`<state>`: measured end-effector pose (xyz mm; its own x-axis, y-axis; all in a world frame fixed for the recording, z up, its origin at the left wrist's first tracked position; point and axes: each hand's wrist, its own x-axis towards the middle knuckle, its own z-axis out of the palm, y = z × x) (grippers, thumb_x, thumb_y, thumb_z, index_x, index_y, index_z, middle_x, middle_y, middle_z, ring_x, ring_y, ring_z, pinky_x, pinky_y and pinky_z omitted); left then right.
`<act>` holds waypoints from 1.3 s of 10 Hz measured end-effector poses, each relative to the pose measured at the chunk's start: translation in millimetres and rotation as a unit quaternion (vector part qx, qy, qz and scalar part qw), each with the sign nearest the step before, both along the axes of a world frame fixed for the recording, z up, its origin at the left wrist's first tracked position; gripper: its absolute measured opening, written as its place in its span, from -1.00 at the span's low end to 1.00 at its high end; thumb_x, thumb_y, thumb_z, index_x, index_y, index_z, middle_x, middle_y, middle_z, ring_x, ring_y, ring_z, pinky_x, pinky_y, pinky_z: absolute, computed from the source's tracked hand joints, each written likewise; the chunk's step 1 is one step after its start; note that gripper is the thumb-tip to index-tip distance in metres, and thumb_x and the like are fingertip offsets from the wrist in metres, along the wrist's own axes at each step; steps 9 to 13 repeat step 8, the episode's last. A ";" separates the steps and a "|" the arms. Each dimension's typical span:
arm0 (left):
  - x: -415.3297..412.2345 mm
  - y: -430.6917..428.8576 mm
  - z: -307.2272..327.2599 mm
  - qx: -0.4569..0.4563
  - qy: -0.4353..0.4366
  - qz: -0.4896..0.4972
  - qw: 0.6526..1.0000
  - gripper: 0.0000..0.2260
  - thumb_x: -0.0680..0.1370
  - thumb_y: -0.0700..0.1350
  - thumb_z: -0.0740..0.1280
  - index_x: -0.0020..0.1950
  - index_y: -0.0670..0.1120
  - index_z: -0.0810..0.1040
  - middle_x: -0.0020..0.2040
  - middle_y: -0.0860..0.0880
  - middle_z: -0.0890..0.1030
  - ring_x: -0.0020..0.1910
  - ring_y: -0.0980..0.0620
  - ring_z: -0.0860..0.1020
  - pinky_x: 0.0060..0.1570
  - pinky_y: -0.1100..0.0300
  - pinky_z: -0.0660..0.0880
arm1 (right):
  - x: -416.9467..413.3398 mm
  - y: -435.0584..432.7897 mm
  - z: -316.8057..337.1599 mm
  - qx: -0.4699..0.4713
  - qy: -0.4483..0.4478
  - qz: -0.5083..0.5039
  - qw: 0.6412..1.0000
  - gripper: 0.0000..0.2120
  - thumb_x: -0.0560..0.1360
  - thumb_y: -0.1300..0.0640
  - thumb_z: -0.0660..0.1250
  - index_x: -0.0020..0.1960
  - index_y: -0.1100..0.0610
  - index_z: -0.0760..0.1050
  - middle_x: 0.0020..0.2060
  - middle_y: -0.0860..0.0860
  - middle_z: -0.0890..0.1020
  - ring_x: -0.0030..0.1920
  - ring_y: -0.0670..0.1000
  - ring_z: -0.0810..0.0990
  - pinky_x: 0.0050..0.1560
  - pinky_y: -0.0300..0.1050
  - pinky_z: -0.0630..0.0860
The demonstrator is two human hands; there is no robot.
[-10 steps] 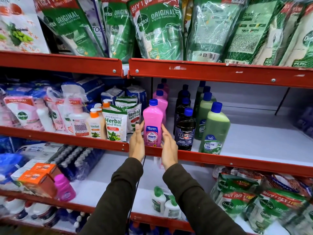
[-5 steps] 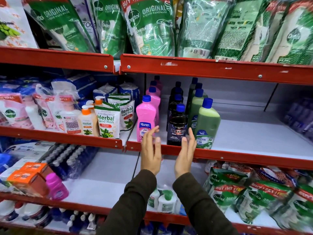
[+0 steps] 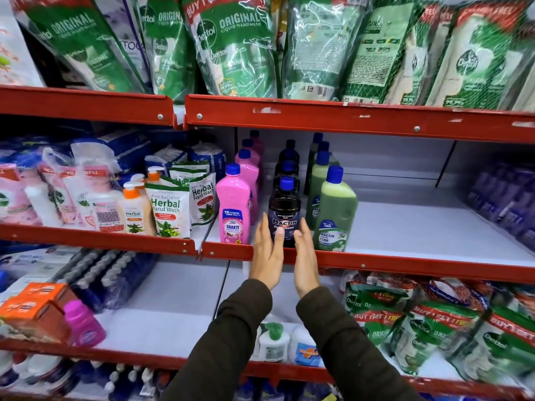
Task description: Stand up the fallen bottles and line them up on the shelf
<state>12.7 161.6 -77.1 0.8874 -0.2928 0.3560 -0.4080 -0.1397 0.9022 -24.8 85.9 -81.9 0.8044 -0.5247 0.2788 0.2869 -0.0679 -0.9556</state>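
dark bottle [image 3: 285, 211] upright, dead ahead between hands | left hand [image 3: 267, 253], right hand [image 3: 304, 256] flat, released, flanking it | equally near

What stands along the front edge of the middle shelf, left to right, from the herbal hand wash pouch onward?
Herbal pouch → pink bottle → black bottle → green bottle

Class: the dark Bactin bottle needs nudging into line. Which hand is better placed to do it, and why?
Left hand: its thumb already lies on the dark Bactin bottle. The right hand is open beside it, contact unclear.
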 end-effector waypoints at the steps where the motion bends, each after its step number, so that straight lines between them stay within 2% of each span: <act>1: -9.8 -6.7 0.4 -0.042 -0.070 0.117 0.990 -0.49 0.62 0.16 0.05 0.56 0.07 0.17 0.55 0.02 0.24 0.51 0.18 0.16 0.49 0.18 0.09 | -12.7 -1.9 -0.6 0.009 -0.066 -0.109 0.992 -0.58 0.57 -0.11 0.14 0.43 -0.17 0.33 0.46 -0.09 0.39 0.41 -0.26 0.36 0.45 -0.19 0.29; 2: -21.8 -18.8 6.9 -0.111 -0.154 0.099 0.977 -0.66 0.67 -0.10 0.11 0.45 0.06 0.36 0.38 0.09 0.42 0.38 0.20 0.38 0.40 0.33 0.26 | -25.8 -21.3 4.4 0.029 -0.096 -0.203 0.974 -0.56 0.59 -0.01 0.13 0.46 -0.03 0.34 0.40 0.01 0.39 0.37 -0.11 0.39 0.40 -0.15 0.30; 3: -26.9 -42.3 14.5 -0.085 -0.114 -0.012 0.990 -0.62 0.69 -0.09 0.09 0.52 -0.01 0.32 0.49 0.04 0.40 0.44 0.25 0.34 0.37 0.49 0.22 | -28.5 -52.9 5.1 0.031 -0.059 -0.201 0.977 -0.47 0.59 -0.05 0.11 0.55 -0.04 0.21 0.54 0.01 0.24 0.53 -0.02 0.23 0.51 -0.03 0.20; 4: -28.2 -69.0 17.0 -0.046 -0.006 -0.063 0.997 -0.55 0.69 -0.02 0.06 0.59 0.00 0.14 0.60 0.02 0.21 0.55 0.17 0.18 0.45 0.41 0.07 | -31.2 -77.3 7.1 0.046 -0.025 -0.143 0.988 -0.51 0.67 0.02 0.10 0.58 0.02 0.17 0.58 -0.01 0.23 0.58 -0.03 0.19 0.51 -0.12 0.18; 5: -30.3 -85.6 17.5 -0.031 0.054 -0.085 0.994 -0.53 0.69 0.02 0.05 0.60 -0.01 0.09 0.61 -0.03 0.20 0.59 0.04 0.15 0.46 0.27 0.06 | -31.0 -90.6 8.9 0.043 -0.016 -0.102 0.994 -0.55 0.67 0.06 0.10 0.55 0.05 0.24 0.54 -0.01 0.33 0.53 -0.05 0.29 0.50 -0.13 0.22; 6: -34.1 -90.4 20.8 -0.015 0.055 -0.067 0.996 -0.50 0.69 0.05 0.05 0.61 -0.01 0.07 0.59 -0.05 0.24 0.56 0.02 0.21 0.40 0.28 0.09 | -33.3 -94.5 10.7 0.036 -0.013 -0.089 0.995 -0.58 0.66 0.05 0.10 0.51 0.02 0.30 0.48 -0.03 0.41 0.45 -0.07 0.38 0.50 -0.09 0.28; 7: -36.7 -89.8 18.7 -0.014 0.043 -0.075 0.996 -0.48 0.68 0.07 0.07 0.62 -0.01 0.05 0.59 -0.05 0.23 0.55 0.05 0.19 0.41 0.27 0.08 | -35.5 -94.5 7.9 0.039 -0.013 -0.079 0.996 -0.53 0.61 -0.03 0.14 0.51 -0.02 0.30 0.49 -0.04 0.40 0.47 -0.06 0.37 0.50 -0.06 0.28; 8: -44.8 -81.3 21.4 -0.031 -0.038 -0.032 0.998 -0.49 0.67 0.05 0.11 0.60 0.01 0.08 0.59 -0.02 0.19 0.47 0.25 0.15 0.49 0.25 0.10 | -42.7 -92.4 11.4 -0.033 -0.032 -0.137 0.990 -0.50 0.61 -0.05 0.14 0.53 -0.02 0.26 0.50 -0.06 0.36 0.52 -0.06 0.31 0.54 0.02 0.26; 13: -44.8 -81.3 21.4 -0.031 -0.038 -0.032 0.998 -0.49 0.67 0.05 0.11 0.60 0.01 0.08 0.59 -0.02 0.19 0.47 0.25 0.15 0.49 0.25 0.10 | -42.7 -92.4 11.4 -0.033 -0.032 -0.137 0.990 -0.50 0.61 -0.05 0.14 0.53 -0.02 0.26 0.50 -0.06 0.36 0.52 -0.06 0.31 0.54 0.02 0.26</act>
